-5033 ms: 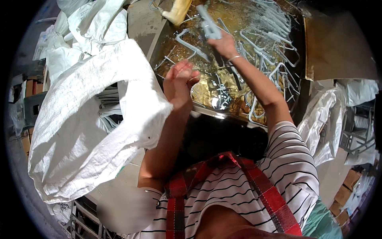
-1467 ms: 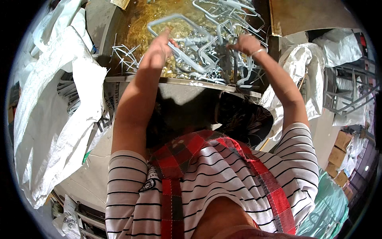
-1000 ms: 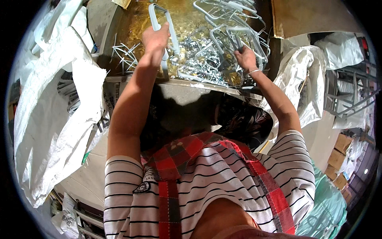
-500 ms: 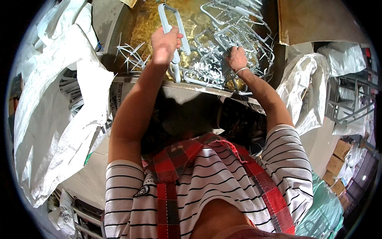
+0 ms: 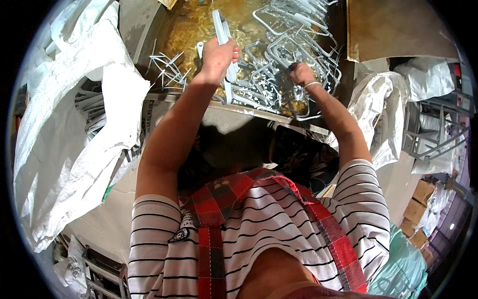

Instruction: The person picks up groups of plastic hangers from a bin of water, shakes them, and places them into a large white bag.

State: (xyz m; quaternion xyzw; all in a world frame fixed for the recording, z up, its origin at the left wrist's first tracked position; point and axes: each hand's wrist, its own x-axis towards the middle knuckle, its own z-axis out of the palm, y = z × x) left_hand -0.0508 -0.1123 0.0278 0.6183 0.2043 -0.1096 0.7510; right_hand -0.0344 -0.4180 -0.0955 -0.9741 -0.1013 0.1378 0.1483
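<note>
My left hand point(image 5: 218, 59) is closed round light-grey bent frames point(image 5: 219, 25), held tilted above a tank of shallow yellowish water; how many it grips I cannot tell. Their lower ends reach down beside the tank's near rim point(image 5: 259, 114). My right hand point(image 5: 301, 74), a pale band at its wrist, is low over the tank's right side with curled fingers. It grips a grey bent frame point(image 5: 285, 64) in the heap of wet frames point(image 5: 298, 42). Its fingertips are partly hidden.
Thin pale rods point(image 5: 169, 67) lie crossed at the tank's left. A large white sack point(image 5: 55, 164) holding grey parts stands to the left, another white sack point(image 5: 381, 107) to the right. A brown sheet point(image 5: 398, 30) rises at the back right; cardboard boxes point(image 5: 416, 209) are stacked beyond.
My left hand has shifted right and slightly nearer, and the frames in it have turned more edge-on. My right hand has moved a little right and nearer.
</note>
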